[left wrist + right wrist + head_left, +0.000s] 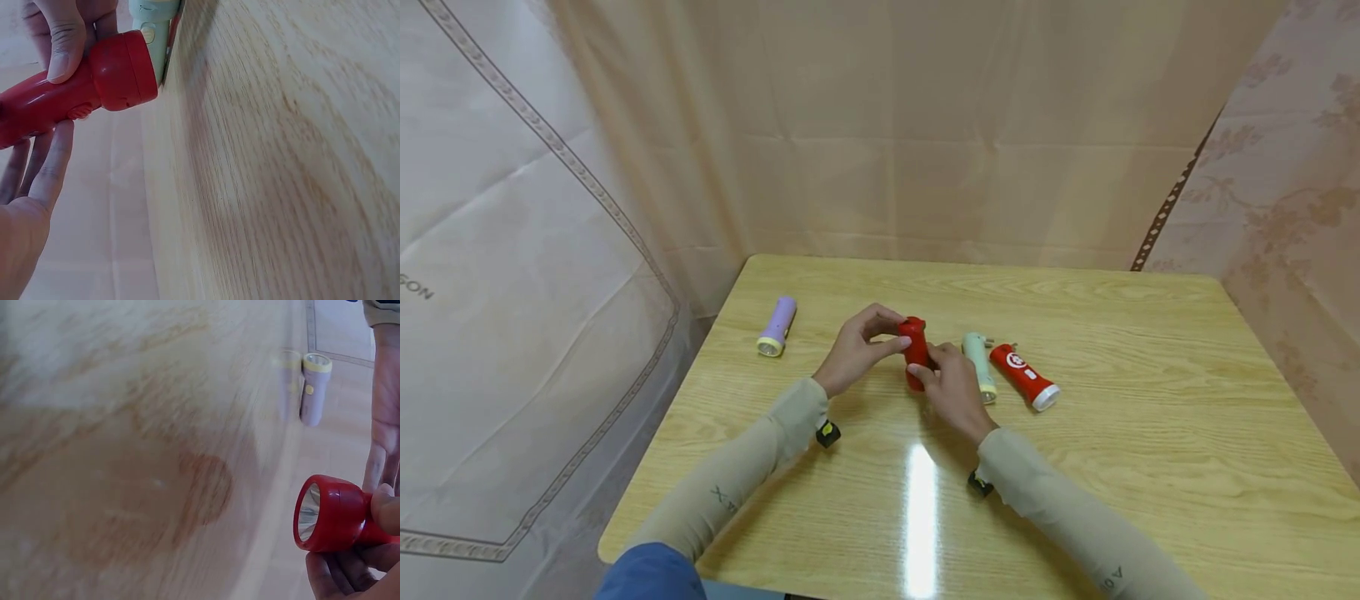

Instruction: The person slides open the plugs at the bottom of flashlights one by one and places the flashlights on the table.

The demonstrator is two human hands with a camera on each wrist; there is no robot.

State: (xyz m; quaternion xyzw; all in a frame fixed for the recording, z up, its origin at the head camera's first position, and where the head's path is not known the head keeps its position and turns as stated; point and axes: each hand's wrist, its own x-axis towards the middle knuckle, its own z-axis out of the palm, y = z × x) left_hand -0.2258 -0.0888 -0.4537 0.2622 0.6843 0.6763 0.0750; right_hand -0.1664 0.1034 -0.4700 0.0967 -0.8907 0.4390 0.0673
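A red flashlight (915, 354) is held upright over the table, tail end up and lens end down. The right hand (957, 387) grips it round the body near the head. Higher up, the thumb and fingers of the left hand (861, 348) pinch the tail end. In the left wrist view, a left fingertip touches the red flashlight (115, 75) beside its switch (80, 112). The right wrist view shows the reflector of this flashlight (309, 515), unlit.
A mint flashlight (977, 362) and a red flashlight with a white emblem (1022, 377) lie right of the hands. Far left lies a purple flashlight (778, 321) with a yellow rim. All are on a wooden table (1150, 400), with cloth curtains (940, 150) behind.
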